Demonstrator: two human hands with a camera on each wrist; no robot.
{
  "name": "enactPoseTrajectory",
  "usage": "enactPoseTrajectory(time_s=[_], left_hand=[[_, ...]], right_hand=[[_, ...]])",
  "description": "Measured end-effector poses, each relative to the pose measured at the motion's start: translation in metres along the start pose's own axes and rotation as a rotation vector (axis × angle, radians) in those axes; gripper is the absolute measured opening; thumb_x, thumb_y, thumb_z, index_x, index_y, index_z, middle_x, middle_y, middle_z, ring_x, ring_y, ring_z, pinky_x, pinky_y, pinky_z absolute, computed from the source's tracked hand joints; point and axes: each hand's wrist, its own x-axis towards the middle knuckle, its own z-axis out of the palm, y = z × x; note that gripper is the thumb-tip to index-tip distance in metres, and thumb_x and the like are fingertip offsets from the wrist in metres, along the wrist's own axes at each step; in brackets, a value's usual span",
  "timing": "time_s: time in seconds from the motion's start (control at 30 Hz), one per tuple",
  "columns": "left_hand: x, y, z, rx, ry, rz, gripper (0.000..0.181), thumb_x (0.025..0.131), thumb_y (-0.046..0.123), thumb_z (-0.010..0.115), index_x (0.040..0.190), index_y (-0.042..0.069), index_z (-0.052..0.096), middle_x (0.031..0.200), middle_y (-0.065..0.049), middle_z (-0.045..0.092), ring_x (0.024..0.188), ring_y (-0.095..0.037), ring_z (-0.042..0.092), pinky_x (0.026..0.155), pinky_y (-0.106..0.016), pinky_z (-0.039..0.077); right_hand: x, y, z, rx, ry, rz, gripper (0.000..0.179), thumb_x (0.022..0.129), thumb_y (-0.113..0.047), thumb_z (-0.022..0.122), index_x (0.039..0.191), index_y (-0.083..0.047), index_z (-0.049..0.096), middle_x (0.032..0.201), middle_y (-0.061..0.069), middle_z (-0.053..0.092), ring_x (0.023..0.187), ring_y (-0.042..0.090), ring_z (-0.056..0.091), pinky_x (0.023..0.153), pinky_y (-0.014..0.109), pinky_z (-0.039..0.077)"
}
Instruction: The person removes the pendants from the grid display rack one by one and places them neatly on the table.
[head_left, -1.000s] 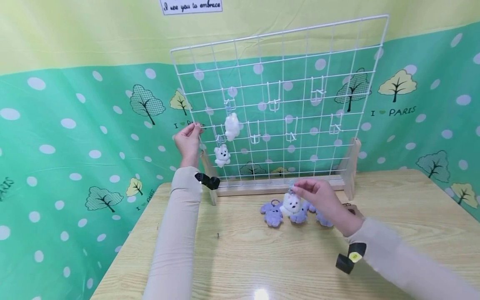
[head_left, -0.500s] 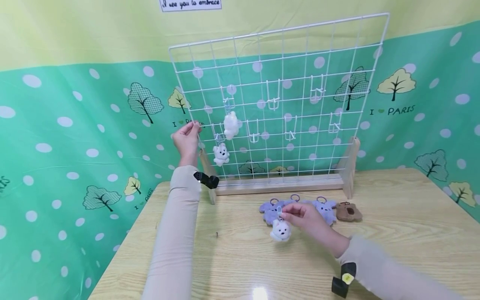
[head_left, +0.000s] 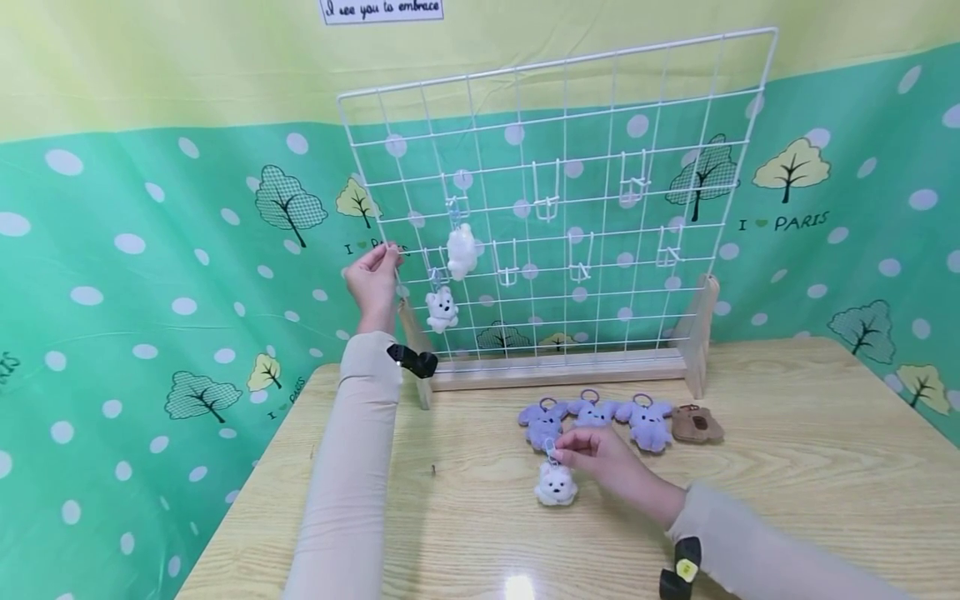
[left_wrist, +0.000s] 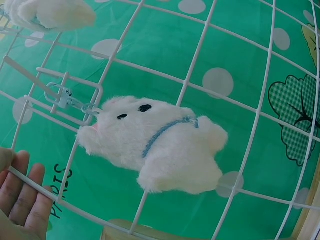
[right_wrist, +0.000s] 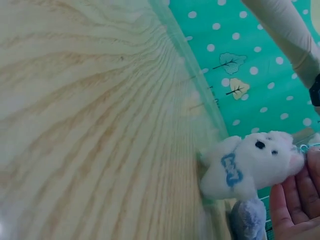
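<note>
My right hand (head_left: 606,458) pinches the clasp of a white plush dog keychain (head_left: 556,486), which hangs upright below the fingers, low over the wooden table. In the right wrist view the plush dog (right_wrist: 250,165) shows a blue bow on its chest. My left hand (head_left: 374,279) holds the left edge wire of a white wire grid rack (head_left: 566,62), fingers behind and thumb in front, as the left wrist view shows. Close by, two white plush keychains hang on hooks: a lower one (head_left: 442,310) facing out and an upper one (head_left: 462,252) turned away.
Behind my right hand lie purple plush keychains (head_left: 649,425) and a brown one (head_left: 697,423). Several bare hooks (head_left: 547,204) stick out from the grid. Wooden feet (head_left: 701,333) support the rack on the table (head_left: 465,533). A patterned cloth (head_left: 187,208) hangs behind.
My right hand has brought the white plush dog leftward and nearer the front of the table, away from the purple keychains. My left hand has stayed on the grid's edge.
</note>
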Motion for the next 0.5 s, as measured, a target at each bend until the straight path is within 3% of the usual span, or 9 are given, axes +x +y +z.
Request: enactPoseTrajectory(time_s=[0.5], left_hand=[[0.001,-0.001,0.000,0.006,0.013,-0.008,0.025,0.087,0.018,0.069,0.109,0.007,0.070,0.103,-0.006,0.071,0.091,-0.014,0.067,0.085,-0.020,0.052]], right_hand=[[0.011,0.022,-0.001,-0.083,0.054,0.017,0.018,0.088,-0.014,0.066,0.096,0.002,0.066,0.091,0.008,0.066,0.076,0.008,0.058,0.066,0.020,0.051]])
